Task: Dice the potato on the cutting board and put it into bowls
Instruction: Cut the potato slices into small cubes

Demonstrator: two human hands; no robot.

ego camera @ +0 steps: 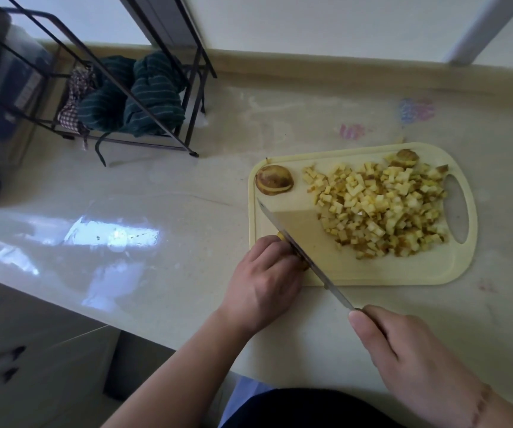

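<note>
Head view: left hand [263, 281] pins last potato piece [281, 236]; right hand [403, 356] grips knife [298, 248]. Keep fingertips tucked, cuts even.

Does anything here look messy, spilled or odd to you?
Only small things. One potato scrap lies on the counter just beyond the cutting board, off the diced pile. Pink and blue smudges mark the counter behind it. No bowl is in view.
</note>
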